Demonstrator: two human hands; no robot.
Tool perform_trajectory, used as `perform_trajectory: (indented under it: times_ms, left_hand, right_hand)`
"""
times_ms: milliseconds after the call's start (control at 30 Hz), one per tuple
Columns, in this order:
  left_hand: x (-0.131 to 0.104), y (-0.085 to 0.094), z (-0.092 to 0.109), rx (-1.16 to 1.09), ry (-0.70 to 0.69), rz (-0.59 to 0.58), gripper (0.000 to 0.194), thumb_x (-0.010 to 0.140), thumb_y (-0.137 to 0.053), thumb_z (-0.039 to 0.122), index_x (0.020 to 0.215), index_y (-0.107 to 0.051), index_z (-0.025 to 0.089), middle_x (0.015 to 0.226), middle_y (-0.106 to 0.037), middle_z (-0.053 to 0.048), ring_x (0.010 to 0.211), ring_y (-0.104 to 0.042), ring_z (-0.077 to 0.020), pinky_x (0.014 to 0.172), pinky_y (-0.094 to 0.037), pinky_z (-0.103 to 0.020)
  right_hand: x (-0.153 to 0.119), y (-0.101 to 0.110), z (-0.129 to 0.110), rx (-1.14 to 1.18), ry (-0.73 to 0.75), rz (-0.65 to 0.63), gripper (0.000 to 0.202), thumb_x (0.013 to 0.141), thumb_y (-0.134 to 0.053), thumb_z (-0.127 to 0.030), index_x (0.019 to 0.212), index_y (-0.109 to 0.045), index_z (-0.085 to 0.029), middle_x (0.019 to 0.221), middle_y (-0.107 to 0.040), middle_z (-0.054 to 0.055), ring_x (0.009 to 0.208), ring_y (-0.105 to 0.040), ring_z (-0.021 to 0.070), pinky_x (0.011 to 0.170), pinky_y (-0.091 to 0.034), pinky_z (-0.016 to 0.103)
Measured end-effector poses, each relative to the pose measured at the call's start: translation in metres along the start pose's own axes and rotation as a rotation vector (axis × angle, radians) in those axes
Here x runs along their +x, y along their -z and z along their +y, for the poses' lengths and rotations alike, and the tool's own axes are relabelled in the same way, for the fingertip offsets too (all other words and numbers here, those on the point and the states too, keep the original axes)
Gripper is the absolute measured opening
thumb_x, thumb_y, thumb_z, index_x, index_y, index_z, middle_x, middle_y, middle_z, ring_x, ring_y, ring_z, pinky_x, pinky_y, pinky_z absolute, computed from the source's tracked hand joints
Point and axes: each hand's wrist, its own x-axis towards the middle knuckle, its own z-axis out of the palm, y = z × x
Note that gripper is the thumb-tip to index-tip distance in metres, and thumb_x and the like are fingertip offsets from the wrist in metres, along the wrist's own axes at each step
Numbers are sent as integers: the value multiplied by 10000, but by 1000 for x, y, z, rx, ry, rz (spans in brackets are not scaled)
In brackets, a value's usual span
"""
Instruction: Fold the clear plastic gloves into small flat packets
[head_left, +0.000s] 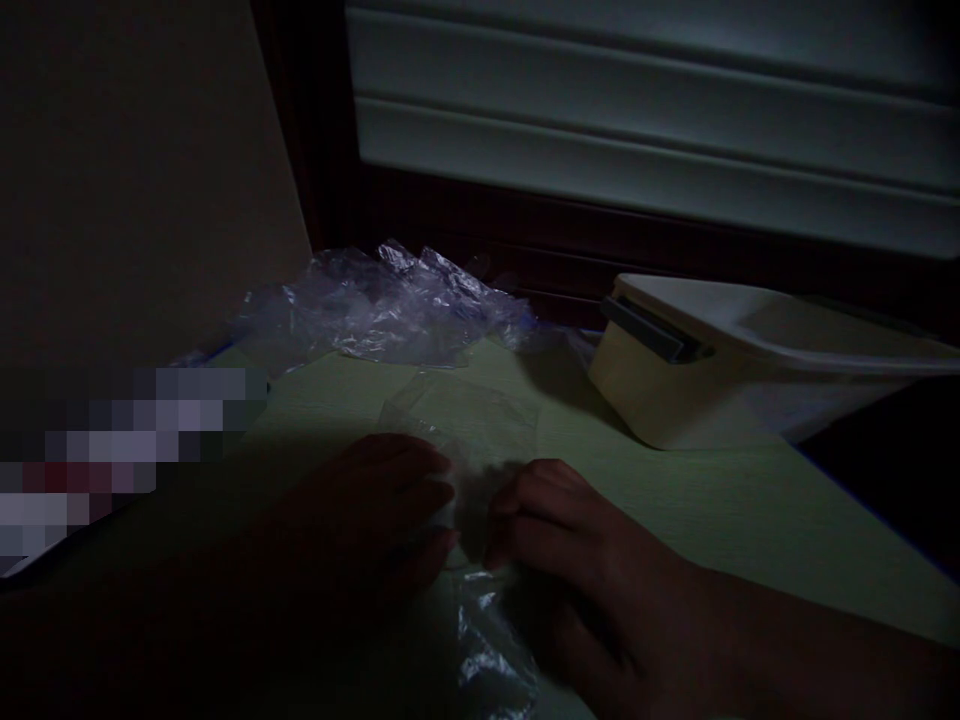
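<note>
The scene is very dark. A clear plastic bag [487, 405] lies flat on the pale green tabletop, between and beyond my hands. My left hand [390, 510] is closed over its left side, fingers bent, with a small pale patch showing by the fingertips. On the other side, my right hand [570, 540] has its fingers curled in at the bag's right edge; whatever they pinch is hidden. Closer to me, a shiny piece of clear plastic [491, 650] lies below the fingertips, partly in the right hand's shadow.
A heap of crumpled clear plastic bags [390, 305] lies along the table's back. At the right, a pale open plastic bin [675, 390] with a dark latch stands at the table's edge. A blurred-out flat object [135, 450] is at the left. White slatted panels [637, 110] rise behind.
</note>
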Motion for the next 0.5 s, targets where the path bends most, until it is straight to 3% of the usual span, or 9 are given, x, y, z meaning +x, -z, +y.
perform_trajectory:
  times_ms: [233,500]
  left_hand:
    - [1,4,7,17,10,15,238,997,-357,272,971,-574,178,1033,-642,-36,983,-589,-168,897,-478,-298]
    - [1,5,7,4,7,6,242,988,-395,327,1031,-574,171,1094,-632,-51,1041,-568,-183,922,-475,-321]
  right_hand:
    - [-1,-1,1,-90,-1,-102,328,599,-458,-146,891,-603,-108,853,-565,94,796,-477,216,736,-405,369]
    - [-1,-1,1,-126,-6,-106,220,619,-466,-152,812,-569,-121,812,-548,82,757,-453,200,708,-378,360]
